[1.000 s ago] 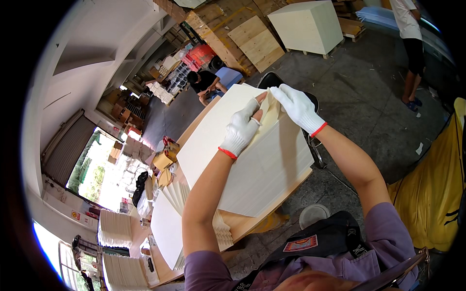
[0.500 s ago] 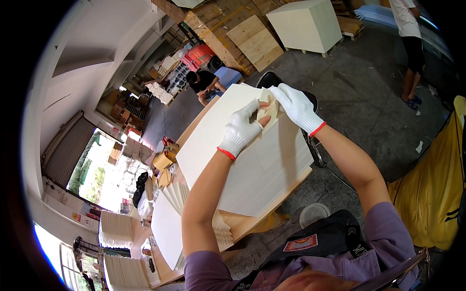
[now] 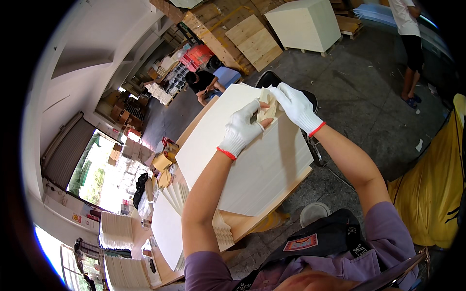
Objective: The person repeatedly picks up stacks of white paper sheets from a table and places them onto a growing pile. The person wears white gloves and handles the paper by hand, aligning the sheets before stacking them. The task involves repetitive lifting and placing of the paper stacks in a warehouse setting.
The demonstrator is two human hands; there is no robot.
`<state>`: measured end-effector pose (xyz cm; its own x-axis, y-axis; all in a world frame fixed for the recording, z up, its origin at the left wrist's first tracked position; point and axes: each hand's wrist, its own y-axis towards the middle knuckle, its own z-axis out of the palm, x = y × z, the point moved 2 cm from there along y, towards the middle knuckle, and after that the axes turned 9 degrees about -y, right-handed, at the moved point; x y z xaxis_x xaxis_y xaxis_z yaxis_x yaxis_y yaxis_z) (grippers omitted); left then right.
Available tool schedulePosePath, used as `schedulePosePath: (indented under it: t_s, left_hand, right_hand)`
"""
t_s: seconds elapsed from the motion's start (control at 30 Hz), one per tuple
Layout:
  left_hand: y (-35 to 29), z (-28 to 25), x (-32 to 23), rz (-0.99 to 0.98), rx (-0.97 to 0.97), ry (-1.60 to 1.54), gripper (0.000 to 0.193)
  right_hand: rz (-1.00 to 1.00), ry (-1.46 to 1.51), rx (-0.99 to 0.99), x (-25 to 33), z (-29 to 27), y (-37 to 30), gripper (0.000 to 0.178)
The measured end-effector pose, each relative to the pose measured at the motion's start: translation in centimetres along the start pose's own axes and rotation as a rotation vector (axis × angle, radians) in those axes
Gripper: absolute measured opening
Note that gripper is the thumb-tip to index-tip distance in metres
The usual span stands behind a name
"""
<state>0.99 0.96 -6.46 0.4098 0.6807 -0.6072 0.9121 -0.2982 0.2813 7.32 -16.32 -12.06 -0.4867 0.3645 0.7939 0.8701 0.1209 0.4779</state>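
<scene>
A tall stack of cream-white sheets (image 3: 262, 167) lies on the wooden table in front of me. At its far right corner several sheets are bent up into a curled fold (image 3: 266, 112). My left hand (image 3: 241, 127), in a white knitted glove with a red cuff and bare thumb and finger tips, grips the fold from its left side. Gloved the same way, my right hand (image 3: 294, 105) is closed over the corner of the same sheets, its fingertips partly hidden behind them. How many sheets are held cannot be told.
Fanned sheets (image 3: 170, 225) lie left of my left forearm, with more stacks (image 3: 116, 230) beyond. A black chair (image 3: 268, 79) stands behind the far corner. A yellow cloth-like cover (image 3: 429, 194) hangs at right. One person (image 3: 205, 83) sits beyond the table; another (image 3: 410, 43) stands far right.
The bent-up sheets at the corner have shifted slightly and look narrower between my hands. Both hands stay almost in place.
</scene>
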Motion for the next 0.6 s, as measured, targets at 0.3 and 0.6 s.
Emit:
schedulePosePath:
  t_s: [0.3,0.6]
  left_hand:
    - [-0.2,0.0,-1.4,0.036,0.012,0.057,0.034]
    - [-0.6,-0.3,-1.6,-0.06,-0.026,0.14,0.041]
  right_hand:
    - [0.004,0.053,0.014,0.0,-0.4,-0.1,0.054]
    - [0.002,-0.384,0.015,1.0,-3.7,-1.5,0.061]
